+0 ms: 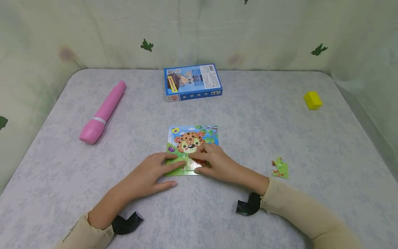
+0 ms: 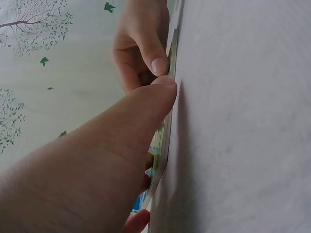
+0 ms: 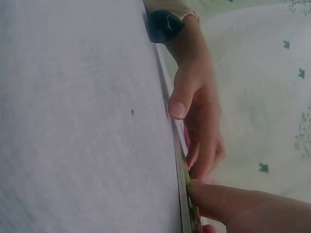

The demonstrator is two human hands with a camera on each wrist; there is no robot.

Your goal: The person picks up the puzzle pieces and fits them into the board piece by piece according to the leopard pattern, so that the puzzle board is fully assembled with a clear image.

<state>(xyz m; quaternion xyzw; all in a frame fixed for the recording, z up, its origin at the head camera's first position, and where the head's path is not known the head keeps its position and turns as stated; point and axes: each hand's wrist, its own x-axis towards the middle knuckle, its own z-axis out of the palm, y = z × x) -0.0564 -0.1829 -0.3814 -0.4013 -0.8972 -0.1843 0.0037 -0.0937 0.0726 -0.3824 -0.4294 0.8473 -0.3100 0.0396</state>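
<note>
A jigsaw puzzle [image 1: 191, 129] with a spotted leopard face lies flat on the table in front of me, its lower part partly hidden by both hands. My left hand [image 1: 158, 171] rests at its lower left with fingers extended over the picture and the thumb on the table side of the near edge. At the lower right, my right hand [image 1: 217, 162] bends its thumb and fingers around a puzzle piece [image 1: 192, 165] within the picture. The right wrist view shows its thumb [image 3: 214, 196] close against the puzzle's edge. Off to the right lies a loose green puzzle piece [image 1: 281, 169].
Behind the puzzle lies a blue box [image 1: 192, 82] with printed sides. A pink microphone-shaped object [image 1: 102, 114] lies at the left, and a yellow block [image 1: 312, 100] sits at the far right. The grey-white table [image 1: 248, 121] meets a patterned curtain [image 1: 264, 34] at the back.
</note>
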